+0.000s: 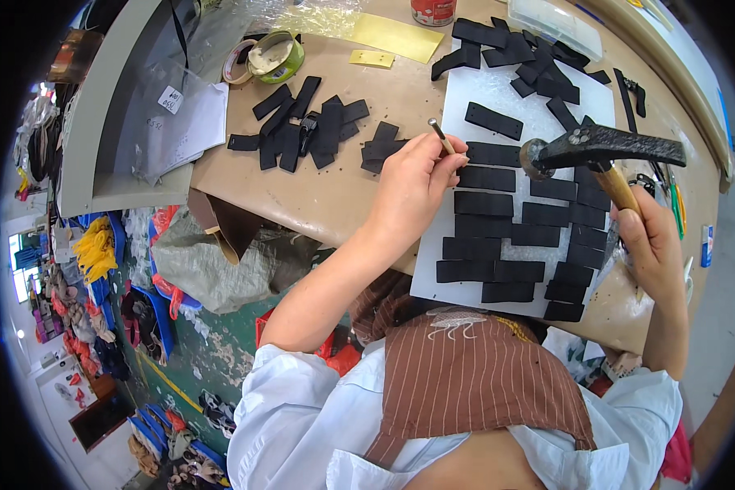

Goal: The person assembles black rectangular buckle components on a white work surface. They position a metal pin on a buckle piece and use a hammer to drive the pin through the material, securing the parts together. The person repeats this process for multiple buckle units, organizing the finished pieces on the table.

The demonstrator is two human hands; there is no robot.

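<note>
My left hand (pixel 412 180) is closed round a slim metal punch (pixel 438 131), its end showing above the fingers. It is over the left edge of a white board (pixel 429 289), beside rows of short black strips (pixel 486 179). My right hand (pixel 655 245) grips the wooden handle of a hammer (pixel 616 149). The black hammer head is raised over the board's right side, its round face toward the left hand. A black strip with small holes (pixel 494 120) lies just beyond the rows. Another pile of black strips (pixel 539 65) covers the board's far end.
Loose black strips (pixel 327 131) lie on the brown tabletop (pixel 302 200) at the left. Tape rolls (pixel 276 59), a yellow sheet (pixel 396 37), a red can (pixel 433 10) and a clear plastic box (pixel 557 28) stand farther back. A grey panel (pixel 131 106) borders the left side.
</note>
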